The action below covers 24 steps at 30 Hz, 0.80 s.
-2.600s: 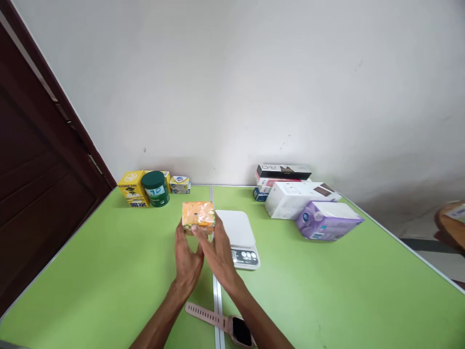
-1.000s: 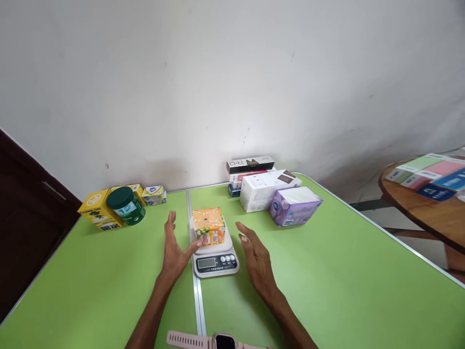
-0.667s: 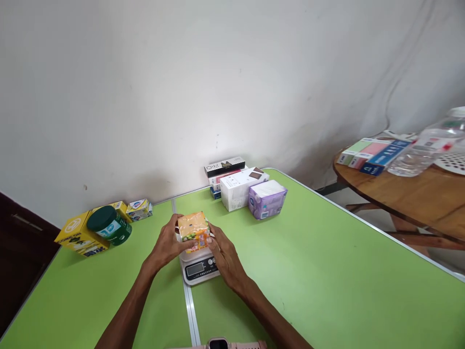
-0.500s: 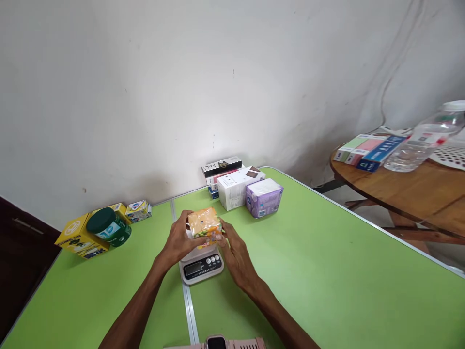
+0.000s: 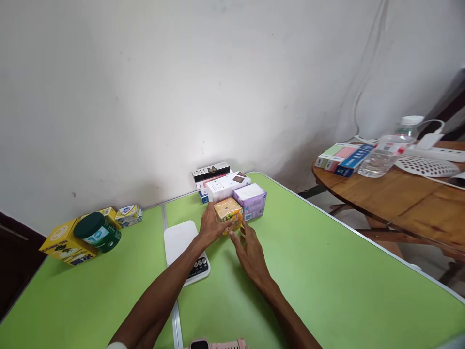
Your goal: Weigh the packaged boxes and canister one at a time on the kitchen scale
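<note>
An orange plastic-wrapped pack (image 5: 229, 208) with a printed front is at the near side of a white box (image 5: 225, 187), left of a purple wrapped pack (image 5: 253, 202). My left hand (image 5: 211, 227) grips its left side, the thumb across the front. At its lower right corner are the fingers and thumb of my right hand (image 5: 250, 253), closed on the pack. Whether its base rests on the table is hard to see. Left of it lies a white digital scale (image 5: 179, 237) with a bare plate; my left forearm hides its display and part of the button panel.
On the left of the green table (image 5: 327, 271) are a yellow box (image 5: 67, 242), a green tub (image 5: 98, 232) and a small yellow soap box (image 5: 129, 215). A pink-strapped watch (image 5: 199, 344) lies at the front. A wooden table (image 5: 399, 203) at right bears a bottle (image 5: 387, 150).
Both hands have carried the orange pack rightward from over the scale to beside the white box and purple pack. The scale's plate is now uncovered. The view has shifted slightly right.
</note>
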Available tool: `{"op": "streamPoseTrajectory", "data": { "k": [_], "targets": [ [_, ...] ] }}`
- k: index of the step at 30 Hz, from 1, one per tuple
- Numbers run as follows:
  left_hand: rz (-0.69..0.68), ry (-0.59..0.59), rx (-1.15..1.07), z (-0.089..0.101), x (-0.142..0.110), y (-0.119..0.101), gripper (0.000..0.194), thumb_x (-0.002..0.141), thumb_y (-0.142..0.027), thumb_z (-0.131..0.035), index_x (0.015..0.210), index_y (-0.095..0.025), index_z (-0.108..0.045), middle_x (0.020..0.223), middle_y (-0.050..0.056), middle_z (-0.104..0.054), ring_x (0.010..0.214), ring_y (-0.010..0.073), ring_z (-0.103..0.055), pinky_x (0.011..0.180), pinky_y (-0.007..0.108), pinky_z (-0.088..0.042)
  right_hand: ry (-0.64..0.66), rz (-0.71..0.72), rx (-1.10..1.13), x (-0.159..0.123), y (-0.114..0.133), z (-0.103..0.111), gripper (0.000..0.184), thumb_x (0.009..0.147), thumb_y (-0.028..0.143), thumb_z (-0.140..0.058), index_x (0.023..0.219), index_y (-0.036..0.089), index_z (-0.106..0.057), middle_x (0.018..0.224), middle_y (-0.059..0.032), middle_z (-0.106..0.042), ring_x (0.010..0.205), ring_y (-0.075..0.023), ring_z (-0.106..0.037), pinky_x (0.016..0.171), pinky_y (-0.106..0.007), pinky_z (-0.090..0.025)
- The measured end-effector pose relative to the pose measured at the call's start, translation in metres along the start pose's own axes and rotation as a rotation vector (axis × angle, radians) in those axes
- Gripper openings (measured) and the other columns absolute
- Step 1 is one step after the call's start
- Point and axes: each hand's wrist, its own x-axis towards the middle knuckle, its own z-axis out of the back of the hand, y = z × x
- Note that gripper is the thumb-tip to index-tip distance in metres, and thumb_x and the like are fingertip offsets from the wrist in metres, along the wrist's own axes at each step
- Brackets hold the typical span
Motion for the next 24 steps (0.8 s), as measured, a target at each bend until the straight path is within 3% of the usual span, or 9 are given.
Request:
{"op": "streamPoseTrajectory", "data": {
  "k": [3, 8, 11, 13, 16, 18, 21, 24],
  "targets": [
    [-0.015, -0.057, 0.027, -0.006, 0.004, 0.001, 0.062, 0.068, -0.022, -0.092, 0.112, -0.023, -0.049, 0.117, 0.009, -0.066, 0.112, 0.0289, -0.067, 0.093, 0.041, -0.055, 0.059, -0.004, 0.026, 0.0, -0.008, -0.008, 0.073, 0.096, 0.066, -0.056, 0.153, 0.021, -0.051, 0.15, -0.0179, -0.059, 0.137, -0.0356, -0.059, 0.114, -0.058, -0.049],
    [-0.001, -0.186, 0.017, -0.022, 0.01, 0.003, 0.062, 0.069, -0.014, -0.088, 0.113, -0.024, -0.046, 0.126, 0.01, -0.057, 0.123, 0.0301, -0.061, 0.102, 0.044, -0.052, 0.101, -0.008, 0.076, 0.009, -0.014, -0.015, 0.072, 0.094, 0.062, -0.06, 0.155, 0.024, -0.051, 0.161, -0.0155, -0.051, 0.148, -0.0342, -0.05, 0.117, -0.056, -0.048],
    [-0.001, -0.196, -0.047, -0.025, 0.008, 0.006, 0.066, 0.069, -0.011, -0.087, 0.119, -0.023, -0.046, 0.132, 0.012, -0.053, 0.129, 0.0314, -0.057, 0.107, 0.047, -0.052, 0.127, -0.027, 0.09, 0.008, -0.015, -0.013, 0.072, 0.092, 0.062, -0.061, 0.152, 0.024, -0.054, 0.16, -0.0155, -0.052, 0.146, -0.0335, -0.052, 0.115, -0.054, -0.05],
    [-0.011, -0.162, -0.057, -0.017, 0.001, 0.009, 0.071, 0.067, -0.014, -0.089, 0.124, -0.022, -0.046, 0.132, 0.013, -0.053, 0.129, 0.0334, -0.057, 0.11, 0.052, -0.051, 0.144, -0.043, 0.079, 0.002, -0.015, -0.01, 0.074, 0.087, 0.065, -0.063, 0.147, 0.022, -0.058, 0.154, -0.0174, -0.058, 0.139, -0.0352, -0.059, 0.113, -0.056, -0.052],
    [-0.058, -0.127, -0.045, 0.018, -0.019, 0.018, 0.073, 0.071, -0.028, -0.09, 0.132, -0.022, -0.049, 0.134, 0.014, -0.056, 0.123, 0.0339, -0.062, 0.108, 0.054, -0.053, 0.176, -0.089, 0.016, -0.006, -0.009, -0.004, 0.075, 0.082, 0.072, -0.064, 0.134, 0.018, -0.066, 0.137, -0.0195, -0.069, 0.124, -0.0381, -0.068, 0.104, -0.057, -0.057],
    [-0.086, -0.189, -0.052, 0.053, -0.039, 0.033, 0.065, 0.079, -0.035, -0.085, 0.133, -0.023, -0.051, 0.133, 0.013, -0.059, 0.118, 0.0301, -0.065, 0.103, 0.05, -0.057, 0.199, -0.115, -0.061, -0.007, 0.003, -0.001, 0.072, 0.081, 0.075, -0.063, 0.126, 0.02, -0.069, 0.129, -0.0184, -0.074, 0.113, -0.0381, -0.073, 0.09, -0.052, -0.063],
    [-0.035, -0.424, -0.013, 0.119, -0.077, 0.07, 0.052, 0.086, -0.033, -0.078, 0.131, -0.024, -0.054, 0.129, 0.011, -0.061, 0.117, 0.0258, -0.066, 0.101, 0.045, -0.059, 0.255, -0.087, -0.139, -0.006, 0.033, -0.011, 0.064, 0.082, 0.077, -0.062, 0.119, 0.026, -0.072, 0.125, -0.0157, -0.076, 0.099, -0.0368, -0.077, 0.064, -0.041, -0.061],
    [0.151, -0.777, 0.11, 0.186, -0.118, 0.123, 0.053, 0.087, -0.029, -0.073, 0.134, -0.021, -0.05, 0.136, 0.015, -0.058, 0.122, 0.0284, -0.064, 0.106, 0.05, -0.054, 0.388, 0.008, -0.077, -0.013, 0.072, -0.045, 0.056, 0.084, 0.074, -0.063, 0.114, 0.028, -0.074, 0.127, -0.0141, -0.076, 0.101, -0.0358, -0.077, 0.058, -0.036, -0.058]
  ]
}}
